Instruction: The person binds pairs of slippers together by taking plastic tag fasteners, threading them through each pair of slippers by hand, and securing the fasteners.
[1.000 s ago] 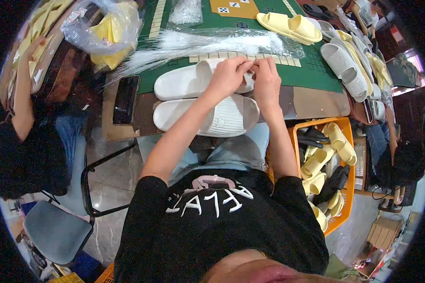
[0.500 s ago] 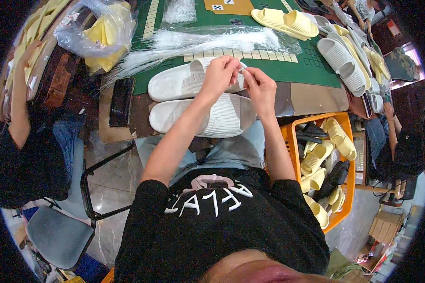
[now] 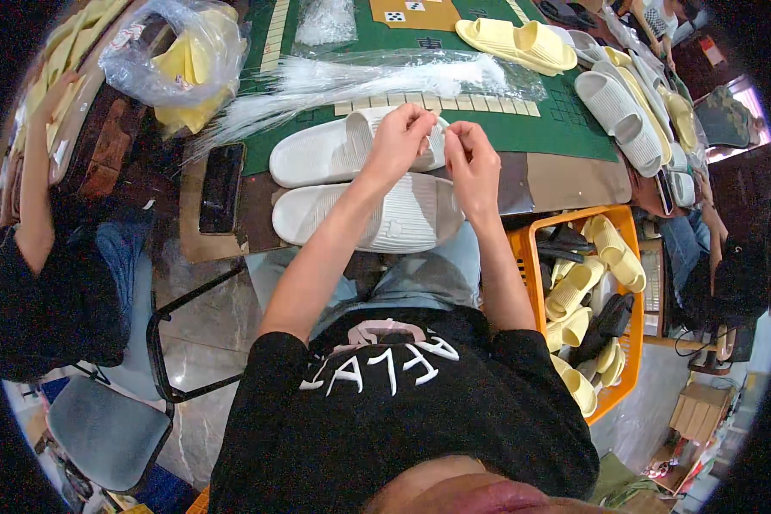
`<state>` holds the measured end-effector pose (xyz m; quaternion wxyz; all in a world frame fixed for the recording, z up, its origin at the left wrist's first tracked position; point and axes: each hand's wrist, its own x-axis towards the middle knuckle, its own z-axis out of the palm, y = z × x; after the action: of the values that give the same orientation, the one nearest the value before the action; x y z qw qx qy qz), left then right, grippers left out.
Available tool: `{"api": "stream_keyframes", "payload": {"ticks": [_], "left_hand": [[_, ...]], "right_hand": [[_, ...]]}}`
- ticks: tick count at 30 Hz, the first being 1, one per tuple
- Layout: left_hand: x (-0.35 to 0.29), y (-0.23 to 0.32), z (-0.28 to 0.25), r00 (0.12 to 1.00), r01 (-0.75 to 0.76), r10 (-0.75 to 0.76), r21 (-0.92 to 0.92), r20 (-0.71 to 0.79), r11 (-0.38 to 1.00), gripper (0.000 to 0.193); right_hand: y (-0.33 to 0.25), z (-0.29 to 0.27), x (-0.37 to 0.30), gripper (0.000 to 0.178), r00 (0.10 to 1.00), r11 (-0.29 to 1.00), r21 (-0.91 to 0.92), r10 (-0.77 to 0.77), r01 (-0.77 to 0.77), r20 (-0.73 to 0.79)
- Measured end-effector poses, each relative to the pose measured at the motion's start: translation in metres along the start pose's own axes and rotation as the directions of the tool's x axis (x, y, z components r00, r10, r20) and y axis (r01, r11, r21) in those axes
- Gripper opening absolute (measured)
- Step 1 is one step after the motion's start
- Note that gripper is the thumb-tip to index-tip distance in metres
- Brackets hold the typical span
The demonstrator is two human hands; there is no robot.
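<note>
Two white slide slippers lie side by side at the table's near edge: the far slipper (image 3: 304, 154) and the near slipper (image 3: 317, 214), both with ribbed straps. Over the far one's strap, my left hand (image 3: 400, 137) is closed in a pinch. My right hand (image 3: 472, 158), also pinched, is just right of it, above the slippers' right ends. A small gap separates the fingertips. Whatever they hold is too small and thin to make out. Just beyond lies a bundle of thin clear-white plastic strands (image 3: 351, 79) on a plastic bag.
A yellow slipper pair (image 3: 518, 43) sits on the green mat (image 3: 565, 120), grey slippers (image 3: 621, 120) to its right. An orange crate (image 3: 630, 343) of yellow and black slippers stands by my right side. At left are a phone (image 3: 221, 188), a plastic bag (image 3: 167, 56) and co-worker's arm (image 3: 34, 180).
My hands have moved slightly apart at the fingertips; a small pale bit seen between them before no longer shows clearly. The slippers have barely shifted.
</note>
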<state>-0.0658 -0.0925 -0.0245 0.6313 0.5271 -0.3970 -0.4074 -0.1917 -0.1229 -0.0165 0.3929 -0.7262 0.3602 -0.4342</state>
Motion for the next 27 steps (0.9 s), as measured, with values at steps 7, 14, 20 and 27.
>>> {"api": "stream_keyframes", "payload": {"ticks": [7, 14, 20, 27], "left_hand": [[0.000, -0.003, -0.008, 0.999, 0.036, -0.031, -0.136, 0.034, 0.990, 0.011], [-0.001, -0.002, -0.005, 1.000, 0.015, -0.014, -0.182, 0.006, 0.983, 0.009], [0.001, -0.001, -0.007, 0.998, 0.003, 0.002, -0.090, 0.056, 0.996, 0.009], [0.007, -0.011, -0.007, 0.968, -0.249, 0.249, 0.162, 0.023, 0.955, 0.016]], "right_hand": [[-0.009, 0.004, -0.002, 0.014, 0.990, 0.986, 0.126, 0.101, -0.113, 0.101], [-0.008, 0.003, -0.002, 0.013, 0.990, 0.986, 0.119, 0.106, -0.116, 0.093], [0.000, 0.006, 0.000, 0.013, 0.993, 0.981, 0.166, 0.094, -0.105, 0.073], [0.009, 0.004, 0.001, 0.012, 0.936, 0.684, 0.639, 0.253, -0.352, 0.246]]}}
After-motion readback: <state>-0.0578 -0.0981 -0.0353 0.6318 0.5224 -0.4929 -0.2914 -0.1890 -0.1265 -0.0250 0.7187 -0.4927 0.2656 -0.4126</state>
